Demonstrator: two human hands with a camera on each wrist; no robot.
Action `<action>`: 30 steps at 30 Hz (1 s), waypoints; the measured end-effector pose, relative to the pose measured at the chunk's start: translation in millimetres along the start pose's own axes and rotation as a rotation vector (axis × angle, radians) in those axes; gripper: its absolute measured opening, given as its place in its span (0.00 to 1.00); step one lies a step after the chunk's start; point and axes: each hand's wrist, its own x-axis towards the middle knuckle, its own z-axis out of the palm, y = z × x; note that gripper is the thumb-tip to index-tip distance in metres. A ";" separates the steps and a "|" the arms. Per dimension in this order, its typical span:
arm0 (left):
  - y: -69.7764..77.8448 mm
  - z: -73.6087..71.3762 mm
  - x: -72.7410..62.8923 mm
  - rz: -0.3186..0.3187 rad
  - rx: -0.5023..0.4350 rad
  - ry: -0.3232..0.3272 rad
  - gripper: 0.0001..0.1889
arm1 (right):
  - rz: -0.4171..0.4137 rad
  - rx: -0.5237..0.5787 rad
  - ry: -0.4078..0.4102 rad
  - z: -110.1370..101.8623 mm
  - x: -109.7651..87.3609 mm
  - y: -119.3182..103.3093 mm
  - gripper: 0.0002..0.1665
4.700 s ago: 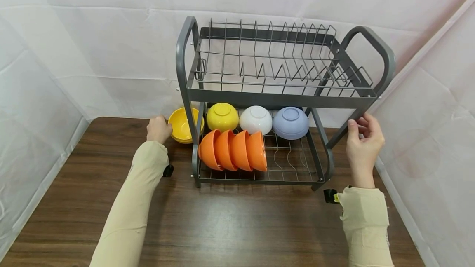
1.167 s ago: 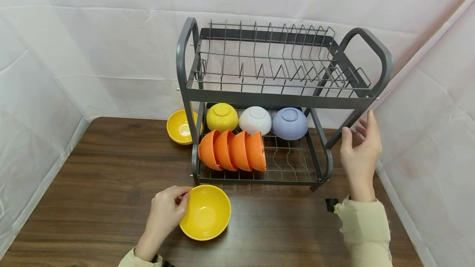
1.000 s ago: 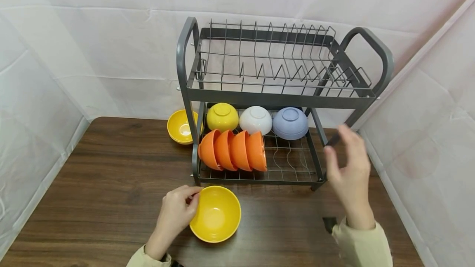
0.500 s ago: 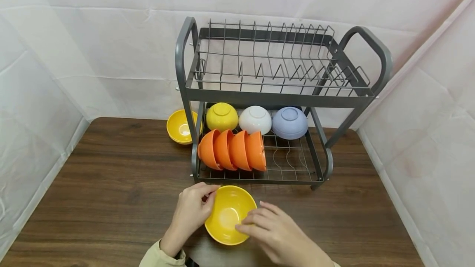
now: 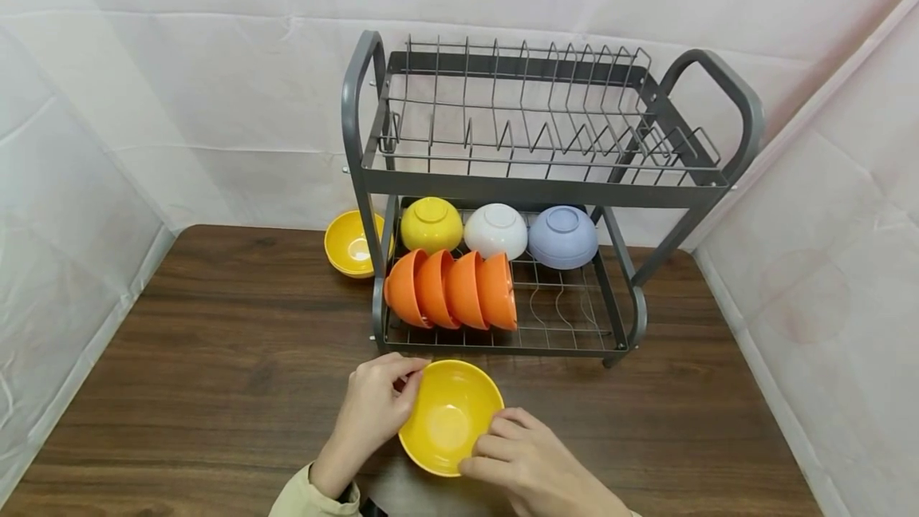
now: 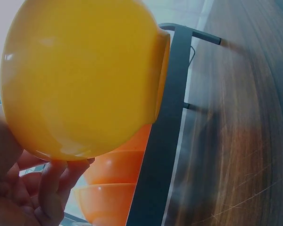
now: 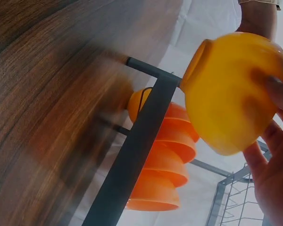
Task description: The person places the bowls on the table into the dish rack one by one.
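In front of the rack, a yellow bowl (image 5: 448, 417) is held mouth up between both hands. My left hand (image 5: 372, 404) pinches its upper left rim with thumb and fingers. My right hand (image 5: 530, 459) grips the lower right rim. Both wrist views show the bowl raised above the table: its rounded outside (image 6: 80, 80) with the foot ring in the left one. In the right one, the right thumb (image 7: 279, 92) lies against the bowl's outer wall (image 7: 226, 89).
A two-tier dark grey dish rack (image 5: 546, 190) stands behind. Its lower tier bears several orange bowls (image 5: 467, 290) on their sides and upturned yellow (image 5: 431, 227), white (image 5: 495, 231) and lavender (image 5: 563, 238) bowls. More yellow bowl (image 5: 349, 244) sits left of the rack on the wooden table (image 5: 237, 357).
My left hand has brought a yellow bowl from the rack's left side to the front, then rightward. My right hand has left the rack's right post and taken the bowl's rim.
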 end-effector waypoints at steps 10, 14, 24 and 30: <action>4.2 -1.6 3.7 -0.059 -0.064 -0.074 0.05 | -0.055 -0.094 0.108 -1.3 2.4 -1.5 0.21; 1.0 -2.5 7.0 -0.053 -0.119 -0.021 0.02 | -0.078 -0.151 0.137 -4.5 4.4 -0.9 0.21; -33.1 -4.1 32.7 0.025 0.139 0.295 0.16 | -0.066 -0.243 0.395 -29.3 12.9 19.3 0.19; -43.0 -0.7 40.0 -0.067 0.142 0.235 0.15 | 0.132 -0.186 0.554 -35.2 2.7 39.6 0.18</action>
